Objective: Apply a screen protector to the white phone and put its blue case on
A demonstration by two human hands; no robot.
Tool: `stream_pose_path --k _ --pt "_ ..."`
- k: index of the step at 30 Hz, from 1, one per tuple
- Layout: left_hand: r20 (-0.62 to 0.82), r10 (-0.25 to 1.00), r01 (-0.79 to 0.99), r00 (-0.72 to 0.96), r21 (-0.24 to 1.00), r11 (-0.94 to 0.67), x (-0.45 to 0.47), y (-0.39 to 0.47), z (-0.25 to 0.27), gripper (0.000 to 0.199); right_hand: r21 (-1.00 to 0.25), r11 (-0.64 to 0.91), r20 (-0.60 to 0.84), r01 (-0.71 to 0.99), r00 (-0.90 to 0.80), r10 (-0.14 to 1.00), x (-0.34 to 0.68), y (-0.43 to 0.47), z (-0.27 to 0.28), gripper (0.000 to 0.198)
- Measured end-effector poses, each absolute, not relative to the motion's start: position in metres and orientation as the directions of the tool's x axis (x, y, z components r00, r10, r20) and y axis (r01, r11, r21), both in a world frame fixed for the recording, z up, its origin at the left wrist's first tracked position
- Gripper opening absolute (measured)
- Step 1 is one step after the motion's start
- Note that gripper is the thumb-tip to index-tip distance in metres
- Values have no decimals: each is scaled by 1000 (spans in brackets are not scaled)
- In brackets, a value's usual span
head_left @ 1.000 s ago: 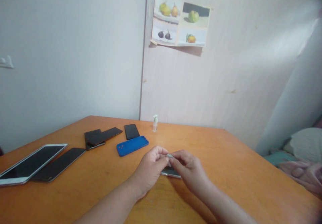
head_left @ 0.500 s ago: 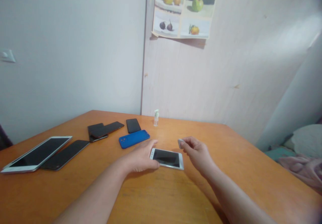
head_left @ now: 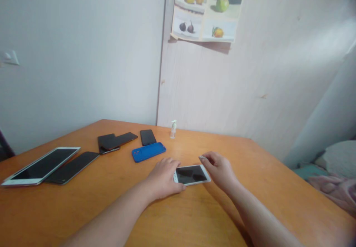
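Observation:
A white smartphone [head_left: 191, 174] with a dark screen lies face up on the wooden table. My left hand [head_left: 167, 178] grips its left end, with the thumb along the near edge and the fingers at the far edge. Just beyond the phone's right end, my right hand [head_left: 218, 167] is closed in a pinch. Between its thumb and forefinger shows the tip of a small, thin greyish-white piece [head_left: 202, 157]; its kind is not clear. Behind my left hand lies a blue phone case [head_left: 148, 152].
On the left lie a white tablet [head_left: 46, 165], a dark phone [head_left: 75, 167] partly under it, and two crossed dark phones [head_left: 118, 141]. Another black phone [head_left: 147, 137] is behind the blue case. A small clear pump bottle [head_left: 173, 129] stands near the wall. Bedding [head_left: 336, 165] is at right.
The white phone has shifted right and turned slightly, its right end now tilted farther from me. My left hand has moved right with it. The pale piece shows less in my right hand.

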State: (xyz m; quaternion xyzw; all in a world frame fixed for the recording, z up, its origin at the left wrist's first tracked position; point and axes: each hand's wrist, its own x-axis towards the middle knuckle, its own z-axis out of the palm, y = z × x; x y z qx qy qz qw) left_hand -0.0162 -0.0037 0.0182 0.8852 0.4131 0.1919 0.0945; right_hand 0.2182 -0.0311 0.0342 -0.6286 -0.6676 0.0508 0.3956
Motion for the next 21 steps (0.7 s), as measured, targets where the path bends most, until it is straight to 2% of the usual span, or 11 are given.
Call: stream_pose_path --k 5,13,21 --pt "205 790 733 579 293 -613 -20 -10 23 74 -472 184 426 862 40 904 226 -26 22 18" --pt "85 811 759 579 306 -574 -27 -14 42 57 -326 151 299 933 -50 953 227 -22 15 22" --pt "111 821 753 560 346 -560 -22 -13 40 61 -163 129 233 978 -89 968 212 -30 22 30"
